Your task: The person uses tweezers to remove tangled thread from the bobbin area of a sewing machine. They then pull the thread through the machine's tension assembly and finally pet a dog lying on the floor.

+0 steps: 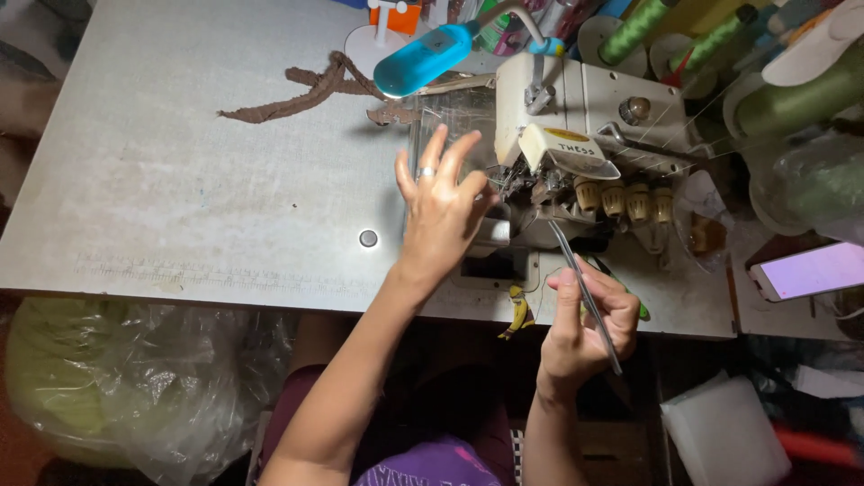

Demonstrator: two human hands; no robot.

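Brown fabric strips (310, 90), blue lamp (423, 59), phone (807, 270) (lit), green thread cones (792, 99)

the left hand (443, 202) is spread, fingers up, a ring on one finger, its fingertips at the needle area of a cream serger (585, 135) on a grey table (180, 180). the right hand (585, 328) grips long tweezers (583, 288) – their tips point up into the machine's front. a blue lamp (423, 58) leans over the table, beside a brown fabric strip (306, 90). green thread cones (711, 40) stand behind the machine, a lit phone (810, 270) lies to its right, and a plastic bag (135, 378) hangs under the table edge.
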